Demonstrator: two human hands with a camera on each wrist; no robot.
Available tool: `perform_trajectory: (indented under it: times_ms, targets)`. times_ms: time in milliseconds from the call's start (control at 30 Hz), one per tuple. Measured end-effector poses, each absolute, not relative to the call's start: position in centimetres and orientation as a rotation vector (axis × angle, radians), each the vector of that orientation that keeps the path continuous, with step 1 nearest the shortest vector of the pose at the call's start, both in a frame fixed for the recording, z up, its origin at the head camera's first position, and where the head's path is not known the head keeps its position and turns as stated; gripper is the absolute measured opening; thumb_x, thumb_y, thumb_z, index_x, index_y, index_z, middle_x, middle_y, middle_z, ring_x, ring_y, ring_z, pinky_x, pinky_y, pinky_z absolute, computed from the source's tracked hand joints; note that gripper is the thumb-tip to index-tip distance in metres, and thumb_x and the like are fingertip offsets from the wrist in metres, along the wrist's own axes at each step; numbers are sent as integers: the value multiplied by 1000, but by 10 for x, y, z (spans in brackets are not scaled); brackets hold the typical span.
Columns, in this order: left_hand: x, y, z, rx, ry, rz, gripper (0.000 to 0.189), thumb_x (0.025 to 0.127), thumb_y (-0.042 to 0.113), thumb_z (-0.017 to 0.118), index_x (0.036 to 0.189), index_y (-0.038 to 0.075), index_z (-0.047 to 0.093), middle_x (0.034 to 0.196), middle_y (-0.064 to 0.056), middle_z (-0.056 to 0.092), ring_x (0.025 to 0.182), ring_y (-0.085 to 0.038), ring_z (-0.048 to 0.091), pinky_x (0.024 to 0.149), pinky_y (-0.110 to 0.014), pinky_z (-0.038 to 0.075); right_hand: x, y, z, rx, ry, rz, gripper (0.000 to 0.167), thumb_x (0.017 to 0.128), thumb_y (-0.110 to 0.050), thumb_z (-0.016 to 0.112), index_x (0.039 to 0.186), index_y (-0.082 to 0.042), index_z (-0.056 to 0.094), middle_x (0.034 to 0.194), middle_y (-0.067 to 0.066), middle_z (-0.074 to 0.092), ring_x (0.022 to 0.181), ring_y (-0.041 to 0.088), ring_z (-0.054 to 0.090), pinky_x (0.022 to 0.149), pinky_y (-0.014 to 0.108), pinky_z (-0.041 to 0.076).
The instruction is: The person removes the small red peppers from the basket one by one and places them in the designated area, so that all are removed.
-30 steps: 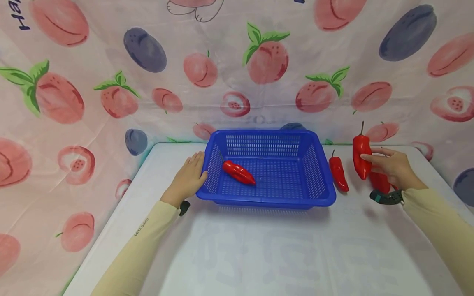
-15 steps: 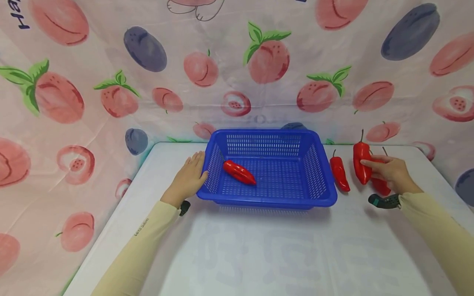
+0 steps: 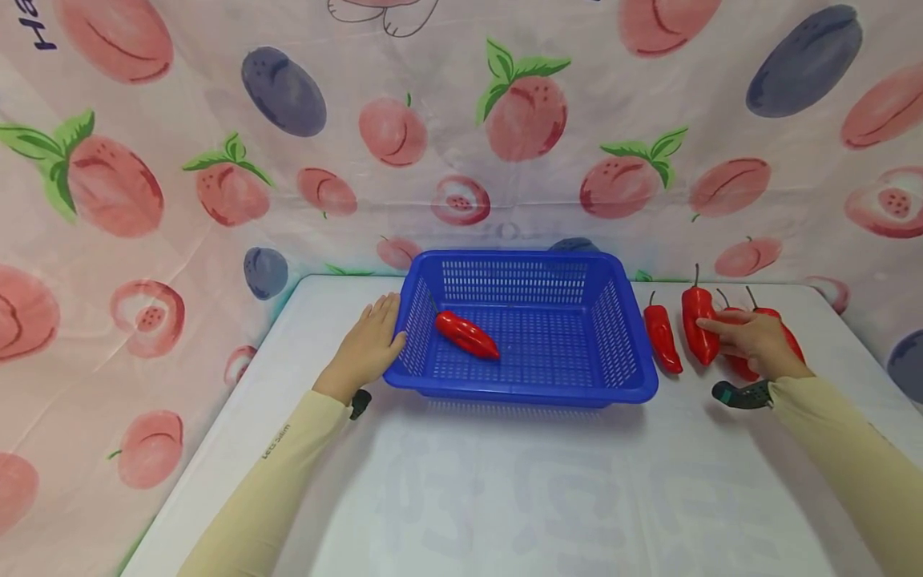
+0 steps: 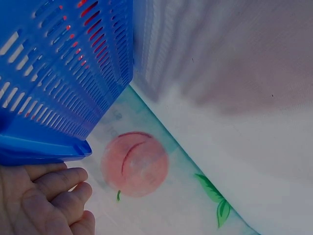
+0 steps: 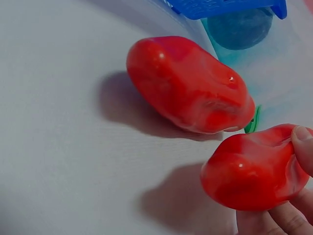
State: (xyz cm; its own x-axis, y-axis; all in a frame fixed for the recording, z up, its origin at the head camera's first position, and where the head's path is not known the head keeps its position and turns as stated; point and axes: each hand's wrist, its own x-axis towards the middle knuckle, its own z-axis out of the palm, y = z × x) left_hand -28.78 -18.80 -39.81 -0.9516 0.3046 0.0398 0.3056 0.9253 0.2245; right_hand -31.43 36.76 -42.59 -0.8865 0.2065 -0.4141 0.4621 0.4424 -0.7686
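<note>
My right hand (image 3: 764, 343) pinches a red pepper (image 3: 699, 332) between thumb and fingers, right of the blue plastic basket (image 3: 519, 393). In the right wrist view, this held pepper (image 5: 249, 169) shows its blunt tip, with a shadow below it on the tabletop. My left hand (image 3: 368, 340) rests against the basket's left rim, fingers extended. From the left wrist view, the fingers (image 4: 58, 188) touch the underside of that rim. Inside the basket, towards its left, lies another red pepper (image 3: 466, 335).
A red pepper (image 3: 661, 340) lies between the basket and the held one. Two more, a pepper (image 3: 741, 367) partly behind my right hand and a pepper (image 3: 792, 340) to its right, lie on the white table (image 3: 505, 489). A fruit-print cloth (image 3: 519, 192) hangs behind.
My right hand has lowered the pepper and shifted slightly left. The peppers behind that hand show more now. My left hand and the basket have stayed put.
</note>
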Motion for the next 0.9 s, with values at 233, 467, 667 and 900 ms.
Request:
perform_trajectory:
  times_ms: [233, 467, 667, 900]
  targets:
    - [-288, -188, -398, -483, -3084, -360, 65, 98, 28, 36, 149, -5, 12, 156, -20, 16, 146, -34, 11, 121, -46, 10, -315, 368, -430, 556, 2454, -1378, 97, 80, -58, 61, 149, -4, 20, 145, 30, 28, 72, 4, 57, 67, 19, 54]
    - [-287, -187, -397, -477, -3084, -368, 65, 98, 27, 37, 148, -5, 12, 156, -21, 17, 146, -35, 11, 121, -46, 10, -314, 368, -434, 512, 2490, -1311, 98, 80, -60, 59, 149, -2, 19, 143, 33, 28, 89, 20, 60, 75, 26, 51]
    - [-287, -186, -396, -474, -3090, -372, 65, 98, 27, 37, 148, -5, 12, 156, -21, 16, 146, -35, 12, 120, -46, 10, -311, 365, -434, 490, 2527, -1257, 97, 81, -59, 59, 147, 0, 21, 141, 34, 32, 102, 33, 59, 73, 28, 53]
    - [-286, -186, -395, -476, -3090, -370, 65, 98, 27, 37, 148, -5, 12, 156, -21, 16, 146, -36, 13, 120, -47, 10, -311, 362, -436, 449, 2579, -1246, 89, 84, -54, 59, 145, 3, 29, 138, 34, 37, 88, 21, 62, 66, 22, 53]
